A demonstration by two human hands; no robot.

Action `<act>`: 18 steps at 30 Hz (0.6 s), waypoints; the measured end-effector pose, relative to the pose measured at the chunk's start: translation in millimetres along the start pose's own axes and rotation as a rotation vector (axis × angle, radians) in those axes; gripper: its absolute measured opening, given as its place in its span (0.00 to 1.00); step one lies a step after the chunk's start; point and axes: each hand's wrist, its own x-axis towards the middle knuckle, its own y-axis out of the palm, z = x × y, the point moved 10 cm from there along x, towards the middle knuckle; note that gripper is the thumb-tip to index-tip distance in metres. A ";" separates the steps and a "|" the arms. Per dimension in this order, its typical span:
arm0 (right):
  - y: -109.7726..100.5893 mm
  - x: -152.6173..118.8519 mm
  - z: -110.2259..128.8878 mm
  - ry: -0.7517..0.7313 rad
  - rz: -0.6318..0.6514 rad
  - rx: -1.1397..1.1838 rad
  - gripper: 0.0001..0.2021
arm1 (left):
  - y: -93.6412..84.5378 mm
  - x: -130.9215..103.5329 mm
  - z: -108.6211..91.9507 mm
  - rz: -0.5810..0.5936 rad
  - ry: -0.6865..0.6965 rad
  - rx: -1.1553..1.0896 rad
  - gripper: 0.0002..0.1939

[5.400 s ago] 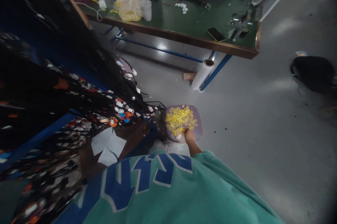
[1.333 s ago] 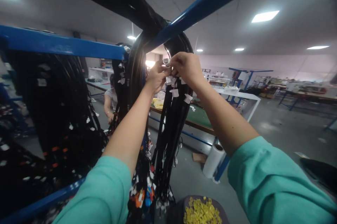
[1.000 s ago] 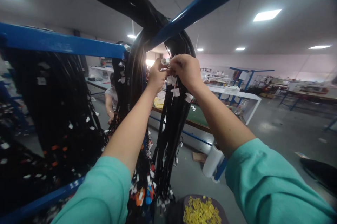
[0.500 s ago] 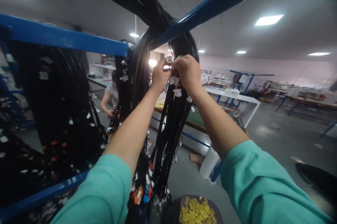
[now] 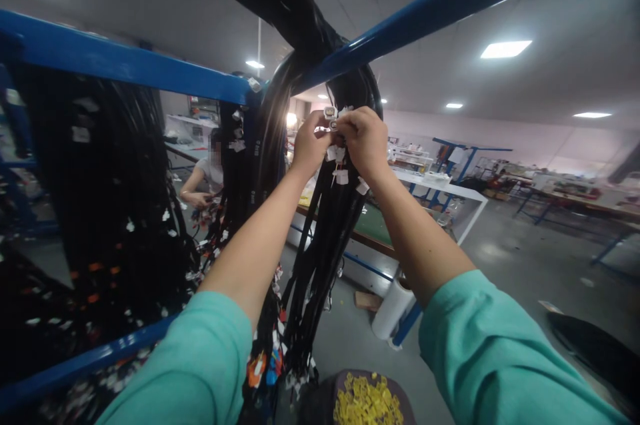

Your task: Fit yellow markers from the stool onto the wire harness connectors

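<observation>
Both my hands meet in front of a thick bundle of black wiring harnesses (image 5: pixel 333 225) draped over a blue rail (image 5: pixel 390 38). My left hand (image 5: pixel 311 144) pinches a small white connector (image 5: pixel 333 124) from its left side. From the right, the bent fingers of my right hand (image 5: pixel 367 138) close on the same connector. Another white connector (image 5: pixel 329 112) sits just above the fingertips. Several white connectors (image 5: pixel 341 176) dangle from the bundle below my hands. My fingers partly hide the piece between them.
A plastic tub (image 5: pixel 407 405) of yellow clips stands on the floor below. More harnesses (image 5: pixel 100 192) hang from a blue frame (image 5: pixel 125 70) at left. A co-worker (image 5: pixel 203 182) handles wires behind it. A white roll (image 5: pixel 393 308) leans by a bench (image 5: pixel 375 228).
The view has shifted slightly. My hands stay at the connector, and its open end now shows more plainly between my fingertips. The co-worker's hand has moved a little.
</observation>
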 end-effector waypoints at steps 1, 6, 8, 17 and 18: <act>-0.5 -0.1 0.4 0.005 0.001 0.005 0.09 | 0.7 -0.1 -1.1 0.008 0.007 0.006 0.13; -1.2 -0.7 3.1 0.013 0.005 0.001 0.09 | 1.4 -0.1 -1.9 0.002 0.010 0.034 0.15; -1.3 -0.5 3.1 0.015 0.002 -0.013 0.10 | 0.1 -0.3 -0.4 -0.016 0.002 0.035 0.15; 3.1 1.2 1.9 0.022 0.058 -0.084 0.10 | -0.6 -2.0 -5.9 -0.015 0.114 0.187 0.16; 2.9 1.2 2.3 0.021 0.059 -0.094 0.10 | -1.1 -1.3 -6.3 -0.020 0.137 0.215 0.16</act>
